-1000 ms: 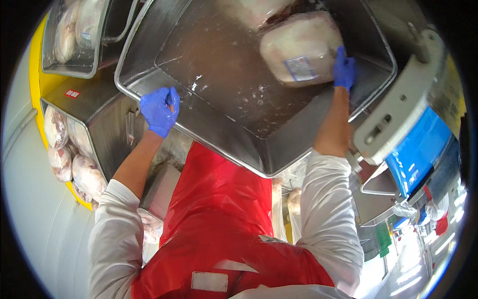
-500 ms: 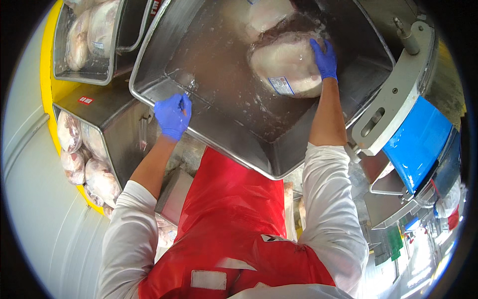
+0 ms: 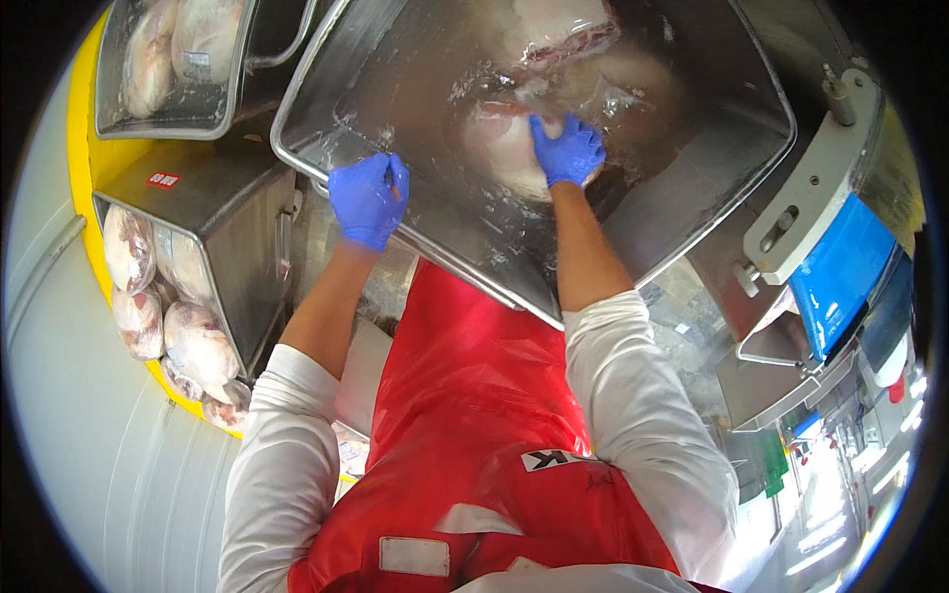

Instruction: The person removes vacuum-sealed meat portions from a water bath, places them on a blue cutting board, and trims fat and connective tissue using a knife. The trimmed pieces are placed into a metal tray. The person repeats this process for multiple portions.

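A large metal tub (image 3: 670, 259) of cloudy water stands tilted in front of me. In it a pale wrapped piece of meat (image 3: 501, 156) sits partly under the water. My right hand (image 3: 571, 150), in a blue glove, rests on this piece's right side, thumb and fingers spread apart. Farther back another piece of meat (image 3: 563, 28) shows a red cut edge above the water. My left hand (image 3: 370, 200), also blue-gloved, is closed at the tub's left rim. Something small and orange-brown shows between its fingers, too hidden to name.
At the left, a metal bin (image 3: 203, 203) has several wrapped meat pieces (image 3: 198, 341) at its open side. Another metal bin (image 3: 219, 128) with wrapped meat stands at the upper left. A grey metal bracket (image 3: 825, 178) and a blue panel (image 3: 848, 267) stand at the right.
My right hand has moved left and slightly down, its fingers spreading over the meat. The labelled face of a meat piece no longer shows. Water is stirred. My left hand stays closed at the rim.
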Demonstrator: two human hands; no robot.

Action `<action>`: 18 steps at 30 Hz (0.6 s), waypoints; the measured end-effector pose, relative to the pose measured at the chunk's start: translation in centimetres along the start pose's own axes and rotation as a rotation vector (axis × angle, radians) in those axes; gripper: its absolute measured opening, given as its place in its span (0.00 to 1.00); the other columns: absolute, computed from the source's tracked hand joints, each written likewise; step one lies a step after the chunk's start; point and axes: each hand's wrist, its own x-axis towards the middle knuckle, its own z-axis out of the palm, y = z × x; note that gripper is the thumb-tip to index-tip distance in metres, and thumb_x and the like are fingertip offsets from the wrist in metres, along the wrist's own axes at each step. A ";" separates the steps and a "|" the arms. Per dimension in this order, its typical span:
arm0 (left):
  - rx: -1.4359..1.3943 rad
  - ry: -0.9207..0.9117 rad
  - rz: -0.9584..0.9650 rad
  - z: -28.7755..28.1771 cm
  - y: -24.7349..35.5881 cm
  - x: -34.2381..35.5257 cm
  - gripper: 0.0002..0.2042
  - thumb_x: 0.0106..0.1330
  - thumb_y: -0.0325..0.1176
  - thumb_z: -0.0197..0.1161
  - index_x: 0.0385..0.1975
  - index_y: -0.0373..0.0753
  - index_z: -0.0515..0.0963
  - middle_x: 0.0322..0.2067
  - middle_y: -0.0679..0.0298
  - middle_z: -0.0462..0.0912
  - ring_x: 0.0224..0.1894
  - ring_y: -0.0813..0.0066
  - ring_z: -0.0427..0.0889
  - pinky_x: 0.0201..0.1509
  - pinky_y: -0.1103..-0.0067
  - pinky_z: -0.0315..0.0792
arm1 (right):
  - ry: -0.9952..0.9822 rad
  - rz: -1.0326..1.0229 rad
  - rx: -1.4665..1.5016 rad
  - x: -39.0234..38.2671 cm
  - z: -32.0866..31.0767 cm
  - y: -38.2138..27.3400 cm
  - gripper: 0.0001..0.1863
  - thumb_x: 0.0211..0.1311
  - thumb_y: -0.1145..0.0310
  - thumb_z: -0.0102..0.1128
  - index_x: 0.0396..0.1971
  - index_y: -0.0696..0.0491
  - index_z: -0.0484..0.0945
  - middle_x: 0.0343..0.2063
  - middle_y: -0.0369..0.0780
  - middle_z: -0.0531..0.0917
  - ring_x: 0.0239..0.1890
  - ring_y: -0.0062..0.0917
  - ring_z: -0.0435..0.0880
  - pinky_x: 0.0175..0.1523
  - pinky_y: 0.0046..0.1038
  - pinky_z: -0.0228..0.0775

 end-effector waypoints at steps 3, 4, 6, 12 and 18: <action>0.008 0.012 0.022 0.1 -0.4 -0.1 0.17 0.65 0.32 0.66 0.15 0.40 0.70 0.16 0.53 0.75 0.17 0.50 0.75 0.23 0.63 0.65 | -0.324 0.147 0.057 0.3 -0.9 -0.1 0.47 0.57 0.24 0.54 0.63 0.50 0.77 0.60 0.56 0.78 0.67 0.50 0.72 0.68 0.59 0.60; 0.013 0.016 0.028 0.2 -0.5 -0.2 0.16 0.65 0.32 0.66 0.15 0.40 0.71 0.16 0.53 0.75 0.18 0.50 0.75 0.23 0.63 0.65 | -0.336 0.137 0.092 -0.5 -0.9 0.4 0.47 0.57 0.25 0.54 0.63 0.51 0.77 0.61 0.56 0.77 0.68 0.50 0.72 0.69 0.58 0.60; -0.030 0.023 0.009 0.2 -0.5 -0.3 0.16 0.64 0.32 0.66 0.15 0.40 0.71 0.16 0.53 0.75 0.18 0.50 0.75 0.23 0.63 0.65 | -0.349 0.104 0.168 -2.0 -0.1 1.6 0.46 0.58 0.27 0.55 0.62 0.53 0.77 0.63 0.57 0.75 0.69 0.50 0.70 0.69 0.55 0.62; -0.015 0.038 0.032 0.3 -0.8 -0.2 0.14 0.64 0.31 0.65 0.16 0.41 0.73 0.17 0.53 0.76 0.18 0.50 0.76 0.23 0.64 0.67 | -0.474 0.288 0.469 -8.1 7.0 6.1 0.39 0.58 0.42 0.66 0.57 0.61 0.76 0.58 0.64 0.76 0.60 0.57 0.77 0.66 0.44 0.70; 0.070 0.010 0.029 0.6 -0.8 -0.3 0.14 0.64 0.31 0.65 0.16 0.41 0.72 0.17 0.54 0.77 0.19 0.51 0.78 0.24 0.64 0.68 | -0.296 0.260 0.542 -9.9 9.4 5.2 0.25 0.56 0.54 0.72 0.45 0.60 0.80 0.38 0.55 0.86 0.45 0.50 0.85 0.55 0.44 0.77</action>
